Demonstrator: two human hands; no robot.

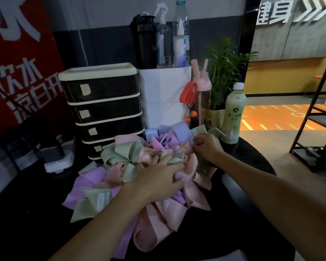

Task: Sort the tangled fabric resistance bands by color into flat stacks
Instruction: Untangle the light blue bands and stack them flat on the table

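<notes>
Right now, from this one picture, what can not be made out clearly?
All in the head view:
1. The left hand covers the middle of the pile of bands; its grip is unclear.
2. The right hand: its fingertips curl out of sight, so which band it holds is unclear.
3. Labels on the drawer unit: too small to read.
4. Lower parts of the bottles: hidden behind the white box.

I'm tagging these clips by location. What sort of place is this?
Probably a gym's front counter: tangled resistance bands lie on the black table, a shaker bottle stands behind them, and wall lettering reads 健身, fitness, above an orange marked floor.
</notes>
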